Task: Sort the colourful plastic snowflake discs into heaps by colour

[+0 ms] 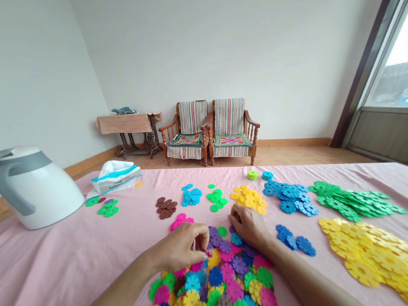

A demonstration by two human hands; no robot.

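Left hand (180,246) pinched a pink disc (208,253) above the disc pile (218,281). Right hand (245,227) curled at the pile's far edge, contents unclear.

The left hand (178,248) hides what its fingers pinch, the right hand (247,226) covers part of the mixed disc pile (214,279), and the picture's bottom edge cuts off that pile and the yellow discs (382,260).

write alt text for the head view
The left hand and right hand reach into a mixed heap of plastic snowflake discs on a pink cloth, with a yellow pile, a green pile and a blue pile to the right.
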